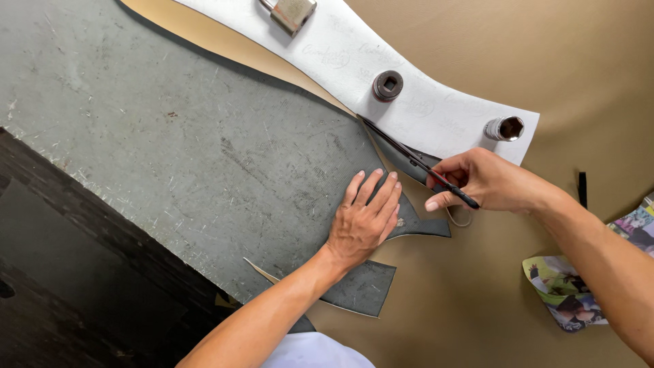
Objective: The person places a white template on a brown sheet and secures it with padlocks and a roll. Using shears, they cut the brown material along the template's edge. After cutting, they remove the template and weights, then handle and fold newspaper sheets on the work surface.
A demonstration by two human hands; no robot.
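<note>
My right hand [485, 181] grips the handles of black scissors [403, 150], whose blades point up-left along the edge of a white paper pattern [354, 61]. The pattern lies on a tan sheet of material [490, 293], held down by a padlock [289, 12], a round metal socket [387, 86] and a second socket [505, 128] lying on its side. My left hand [365, 218] lies flat, fingers together, on the grey scratched board [170, 150] just left of the cut edge.
The grey board rests on a dark wooden surface [61, 293] at the lower left. A printed, colourful cut-out piece [565, 293] lies at the right, near a small black strip [582, 189]. Cut notches in the tan sheet expose the board below my left hand.
</note>
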